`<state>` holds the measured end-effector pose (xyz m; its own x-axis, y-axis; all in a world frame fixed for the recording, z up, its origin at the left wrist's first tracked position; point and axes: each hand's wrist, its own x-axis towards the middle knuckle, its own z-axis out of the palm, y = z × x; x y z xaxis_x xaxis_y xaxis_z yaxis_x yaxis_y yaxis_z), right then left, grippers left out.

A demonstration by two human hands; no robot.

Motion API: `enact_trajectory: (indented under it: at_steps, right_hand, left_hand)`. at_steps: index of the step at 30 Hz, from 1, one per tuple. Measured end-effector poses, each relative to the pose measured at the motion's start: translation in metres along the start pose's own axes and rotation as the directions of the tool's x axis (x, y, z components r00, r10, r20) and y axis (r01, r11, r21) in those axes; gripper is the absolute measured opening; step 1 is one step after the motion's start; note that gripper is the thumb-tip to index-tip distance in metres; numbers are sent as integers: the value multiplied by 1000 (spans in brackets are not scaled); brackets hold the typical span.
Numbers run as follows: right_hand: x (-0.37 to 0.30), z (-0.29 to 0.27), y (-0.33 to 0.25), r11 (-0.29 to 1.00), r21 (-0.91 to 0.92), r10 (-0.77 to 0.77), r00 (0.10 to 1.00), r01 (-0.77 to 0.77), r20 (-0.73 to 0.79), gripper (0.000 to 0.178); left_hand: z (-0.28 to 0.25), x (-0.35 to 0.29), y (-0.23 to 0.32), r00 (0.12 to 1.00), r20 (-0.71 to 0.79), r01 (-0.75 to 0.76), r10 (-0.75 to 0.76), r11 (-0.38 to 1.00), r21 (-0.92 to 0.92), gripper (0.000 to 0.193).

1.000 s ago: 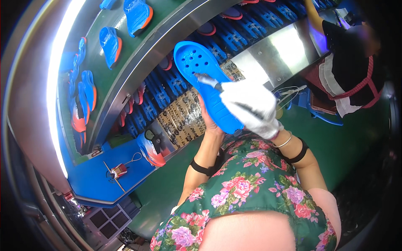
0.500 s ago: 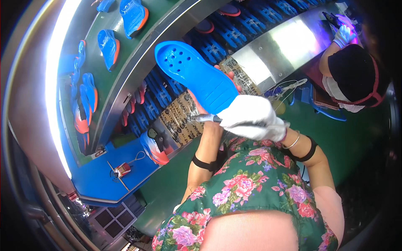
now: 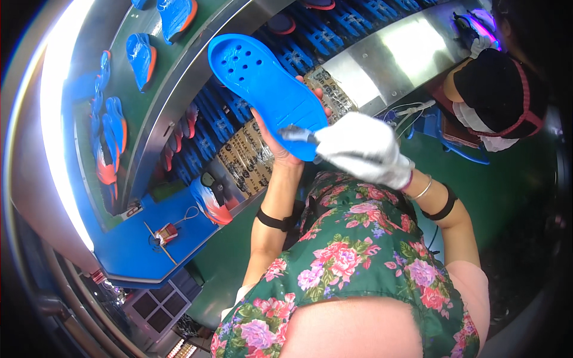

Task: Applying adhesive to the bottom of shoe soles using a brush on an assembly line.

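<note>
Above green conveyor (image 3: 137,89), left hand (image 3: 280,140) holds blue perforated sole (image 3: 265,83), seemingly clean.

At the left of the frame a green conveyor belt (image 3: 134,95) carries blue and orange shoe soles (image 3: 142,52). Below it, at the lower left, a blue work table (image 3: 128,253) holds one small red tool with a wire (image 3: 167,234) and one blue-orange shoe (image 3: 209,203).

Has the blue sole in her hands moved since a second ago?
Yes. The blue sole has swung left; its holed tip now overlaps the metal rail beside the green belt.
</note>
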<state>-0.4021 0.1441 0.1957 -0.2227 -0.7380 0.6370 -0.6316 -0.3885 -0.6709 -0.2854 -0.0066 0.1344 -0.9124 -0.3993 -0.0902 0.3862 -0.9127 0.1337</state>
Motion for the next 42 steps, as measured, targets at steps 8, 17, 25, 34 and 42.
enact_trajectory:
  at_steps: [8, 17, 25, 34, 42]
  right_hand:
    - [-6, 2, 2, 839, 301, 454, 888, -453, 72, 23]
    - [-14, 9, 1, 822, 398, 425, 904, -409, 51, 16]
    - [-12, 5, -18, 986, 121, 83, 973, -111, 217, 28]
    - [-9, -13, -1, 999, -22, -44, 974, 50, 223, 35]
    - [-8, -7, -5, 956, 249, 127, 984, -156, 127, 24]
  left_hand:
    - [-11, 2, 19, 995, 33, 93, -96, 992, 85, 114]
    - [-26, 6, 32, 968, 96, 229, -232, 972, 50, 113]
    - [-12, 17, 36, 966, 109, 235, -234, 972, 5, 108]
    - [2, 22, 36, 934, -49, 354, -354, 898, 263, 116]
    - [-3, 33, 49, 913, 19, 368, -407, 844, 390, 119]
